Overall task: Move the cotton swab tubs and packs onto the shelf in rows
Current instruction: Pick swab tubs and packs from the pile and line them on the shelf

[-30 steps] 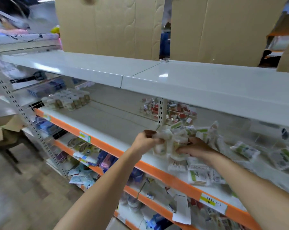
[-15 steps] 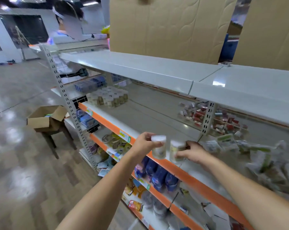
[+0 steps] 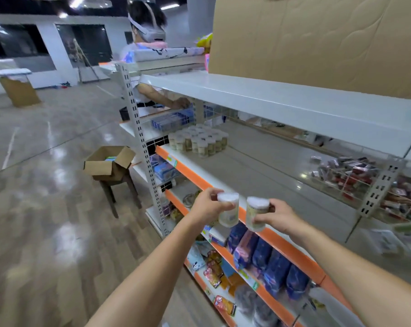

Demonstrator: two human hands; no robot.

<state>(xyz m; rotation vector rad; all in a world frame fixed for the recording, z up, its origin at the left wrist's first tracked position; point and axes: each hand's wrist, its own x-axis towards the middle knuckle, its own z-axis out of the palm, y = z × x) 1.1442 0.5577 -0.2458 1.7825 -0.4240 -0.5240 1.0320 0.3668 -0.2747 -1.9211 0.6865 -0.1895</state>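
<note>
Left hand (image 3: 208, 205) gripped one cotton swab tub (image 3: 228, 210), fingers curled round its side, white lid up, tub upright. Right hand (image 3: 278, 217) gripped a second cotton swab tub (image 3: 256, 213), fingers wrapped on its far side, thumb low on the near side, also roughly upright. The two tubs were side by side, just apart, held in the air over the orange front edge of the middle shelf (image 3: 258, 175). Far back at the left end of that shelf stood a block of tubs (image 3: 199, 140) in tight rows, well apart from the held pair. At the right end of the shelf, blurred packs (image 3: 395, 237) lay in a loose heap; detail too soft to read. Behind the shelf a wire divider held red and dark small goods (image 3: 350, 171). Below the shelf sat dark blue bags (image 3: 270, 260). Left of the shelf, on the floor, an open cardboard box (image 3: 107, 162) sat on a stool. Beyond the shelf's left end another person (image 3: 147, 27) wearing a headset reached a hand into the rack.
</note>
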